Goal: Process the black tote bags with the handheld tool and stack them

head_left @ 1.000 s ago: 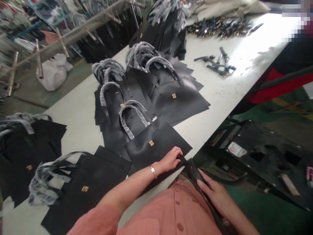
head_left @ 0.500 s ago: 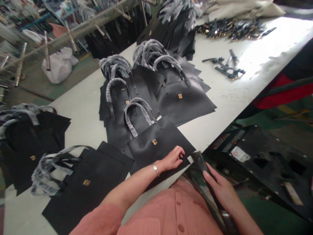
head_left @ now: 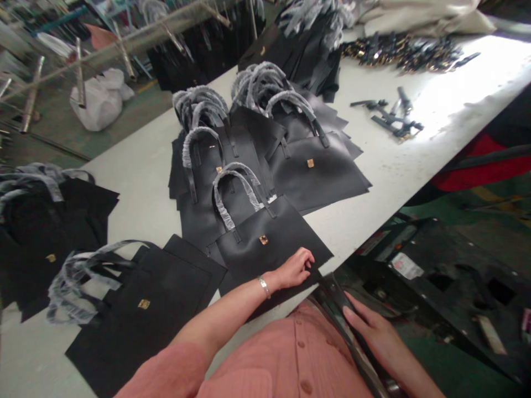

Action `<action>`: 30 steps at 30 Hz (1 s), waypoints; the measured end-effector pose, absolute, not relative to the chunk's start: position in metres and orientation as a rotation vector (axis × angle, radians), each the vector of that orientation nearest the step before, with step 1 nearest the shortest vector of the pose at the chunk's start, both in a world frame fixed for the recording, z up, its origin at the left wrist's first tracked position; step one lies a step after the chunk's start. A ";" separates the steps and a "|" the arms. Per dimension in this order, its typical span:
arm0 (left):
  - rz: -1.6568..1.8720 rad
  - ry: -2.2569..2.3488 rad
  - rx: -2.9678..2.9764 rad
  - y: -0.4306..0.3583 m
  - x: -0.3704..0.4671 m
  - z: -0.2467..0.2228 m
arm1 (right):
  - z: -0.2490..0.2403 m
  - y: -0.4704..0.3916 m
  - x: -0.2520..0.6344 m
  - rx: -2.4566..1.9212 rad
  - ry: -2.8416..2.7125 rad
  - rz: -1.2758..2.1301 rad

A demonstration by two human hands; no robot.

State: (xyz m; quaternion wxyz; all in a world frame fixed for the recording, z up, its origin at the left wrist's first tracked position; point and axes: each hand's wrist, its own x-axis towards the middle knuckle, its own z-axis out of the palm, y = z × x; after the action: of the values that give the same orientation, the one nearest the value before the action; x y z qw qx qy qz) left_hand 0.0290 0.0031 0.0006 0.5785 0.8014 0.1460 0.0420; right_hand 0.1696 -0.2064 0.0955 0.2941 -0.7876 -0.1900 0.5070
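My left hand (head_left: pixel 293 269), with a bracelet at the wrist, rests on the lower right of a black bag panel (head_left: pixel 277 226). Its fingers are loosely curled, and nothing shows in them. This panel has a gold clasp (head_left: pixel 264 240) and plastic-wrapped handles (head_left: pixel 232 185). My right hand (head_left: pixel 369 323) is closed around a long dark tool (head_left: pixel 334 288) with a blunt end; its exact kind is unclear. The tool's end lies just beside the panel's lower right corner, at the table edge.
More black bag panels (head_left: pixel 319 174) lie stacked behind and at left (head_left: pixel 161 298). Small black straps (head_left: pixel 398 119) and a heap of straps with gold fittings (head_left: pixel 406 52) lie on the white table (head_left: pixel 136 149). A black machine box (head_left: pixel 452 276) stands at the right, below the tabletop.
The tool in my right hand has dropped slightly, down and away from the panel's corner. My left hand stays in place. The camera view has shifted a little.
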 end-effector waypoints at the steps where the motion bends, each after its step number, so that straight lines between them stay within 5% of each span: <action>1: 0.104 0.334 1.874 0.003 0.029 0.000 | 0.094 -0.207 0.169 -2.087 -0.533 1.364; 30: 0.107 0.607 2.023 0.015 0.022 0.021 | 0.075 -0.194 0.204 -2.206 -0.466 1.344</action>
State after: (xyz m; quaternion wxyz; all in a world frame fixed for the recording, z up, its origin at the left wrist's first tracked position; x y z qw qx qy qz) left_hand 0.0223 0.0153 0.0213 0.4912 0.8333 0.2498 0.0442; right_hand 0.2036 -0.1942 0.0750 0.2557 -0.8124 -0.1718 0.4951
